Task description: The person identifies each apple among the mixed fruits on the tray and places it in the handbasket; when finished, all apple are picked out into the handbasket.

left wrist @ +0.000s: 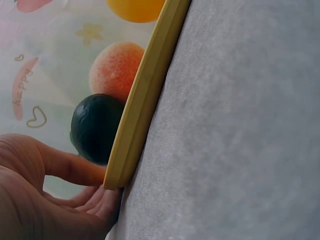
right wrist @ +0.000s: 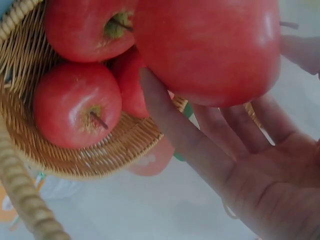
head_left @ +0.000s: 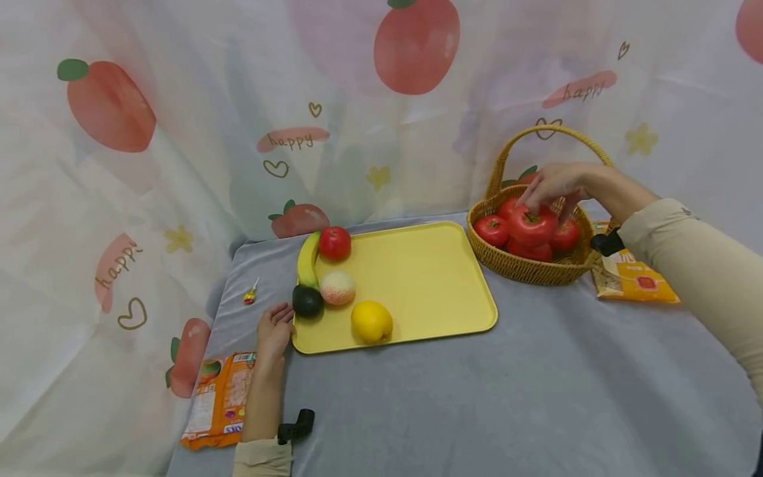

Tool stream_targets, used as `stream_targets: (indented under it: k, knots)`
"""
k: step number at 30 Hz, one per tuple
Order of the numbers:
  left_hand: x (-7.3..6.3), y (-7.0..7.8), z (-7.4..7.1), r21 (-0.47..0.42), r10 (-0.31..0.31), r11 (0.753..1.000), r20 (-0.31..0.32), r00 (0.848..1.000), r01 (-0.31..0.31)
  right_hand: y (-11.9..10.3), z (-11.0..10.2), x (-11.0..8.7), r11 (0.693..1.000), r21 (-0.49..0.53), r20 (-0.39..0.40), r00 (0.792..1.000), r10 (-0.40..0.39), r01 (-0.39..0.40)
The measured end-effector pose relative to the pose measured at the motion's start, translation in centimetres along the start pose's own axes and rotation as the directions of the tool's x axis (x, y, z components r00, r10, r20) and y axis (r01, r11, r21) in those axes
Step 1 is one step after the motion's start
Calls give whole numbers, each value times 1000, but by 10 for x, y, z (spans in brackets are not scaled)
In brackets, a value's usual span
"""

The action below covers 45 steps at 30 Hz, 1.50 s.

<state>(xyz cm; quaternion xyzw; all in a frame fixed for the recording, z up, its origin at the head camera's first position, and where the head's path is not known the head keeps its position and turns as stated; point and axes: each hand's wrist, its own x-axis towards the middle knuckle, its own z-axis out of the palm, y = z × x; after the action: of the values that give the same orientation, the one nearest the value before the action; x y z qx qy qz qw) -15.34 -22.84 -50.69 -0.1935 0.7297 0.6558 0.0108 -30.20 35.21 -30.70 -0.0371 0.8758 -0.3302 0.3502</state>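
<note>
My right hand [head_left: 557,185] grips a red apple [head_left: 532,227] from above, over the wicker basket [head_left: 524,270]. In the right wrist view the held apple [right wrist: 210,50] sits between the thumb and fingers, with other red apples [right wrist: 77,105] in the basket below. At the near left corner of the yellow tray [head_left: 429,278], my left hand [head_left: 275,331] pinches the rim. The left wrist view shows its fingers around the tray edge [left wrist: 142,100], close to a dark green avocado [left wrist: 97,127].
On the tray lie a banana [head_left: 307,260], a red fruit [head_left: 335,243], a peach [head_left: 338,287] and a yellow fruit [head_left: 371,322]. A lollipop [head_left: 250,295] and an orange snack bag [head_left: 220,401] lie left. Another bag [head_left: 638,278] is beside the basket, whose handle [head_left: 501,162] arches up. A printed curtain [head_left: 357,119] hangs behind.
</note>
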Motion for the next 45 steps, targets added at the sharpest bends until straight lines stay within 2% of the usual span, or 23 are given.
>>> stream_targets:
  k: [8,11,18,21,26,30,33,38,45]
  knots:
    - [-1,0,2,-12,7,1000,10,1000,-6,0,-5,2,987,-157,74,996,41,-29]
    - [-1,0,2,-22,18,1000,8,1000,-18,1,-5,3,983,-182,90,995,49,-32]
    - [-1,0,1,-12,29,1000,6,1000,-28,-3,3,2,957,-284,-3,999,53,-51]
    - [0,0,0,-2,23,1000,6,1000,-23,-7,7,1,952,-301,-10,998,58,-59]
    - [0,-2,0,-2,14,1000,9,1000,-14,-9,6,2,965,-259,81,994,72,-48]
    - [0,-1,0,-13,9,1000,3,1000,-9,-5,4,4,977,-212,170,983,73,-36]
    - [1,-1,1,-17,8,1000,-5,1000,-8,-4,3,4,980,-196,208,976,69,-28]
    - [1,-1,0,-9,9,1000,-11,1000,-9,-5,3,4,973,-229,244,968,57,1]
    - [-3,0,-1,3,0,1000,8,1000,0,-7,2,-1,943,-332,268,960,80,14]
